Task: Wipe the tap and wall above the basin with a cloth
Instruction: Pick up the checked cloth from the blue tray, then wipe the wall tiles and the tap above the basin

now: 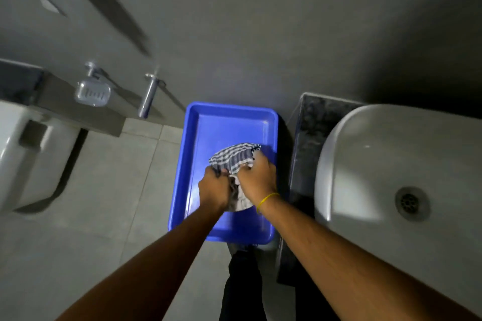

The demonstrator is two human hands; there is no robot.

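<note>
wall [260, 34]: plain grey, 12 o'clock | floor [91, 190]: pale grey tiles, 8 o'clock | toilet [23, 154]: white, 9 o'clock | soap dish [92, 92]: chrome, wall-mounted, 10 o'clock | counter [310, 143]: dark speckled stone, 3 o'clock | light: dim

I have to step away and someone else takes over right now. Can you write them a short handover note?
Left hand: grip shut on the checked cloth.
Right hand: grip shut on the same cloth.
The cloth is bunched over the blue tray on the floor, left of the basin.
Done: cloth in hand, nothing wiped as far as shown.
Left: wipe the tap, out of view here, and the wall.
</note>
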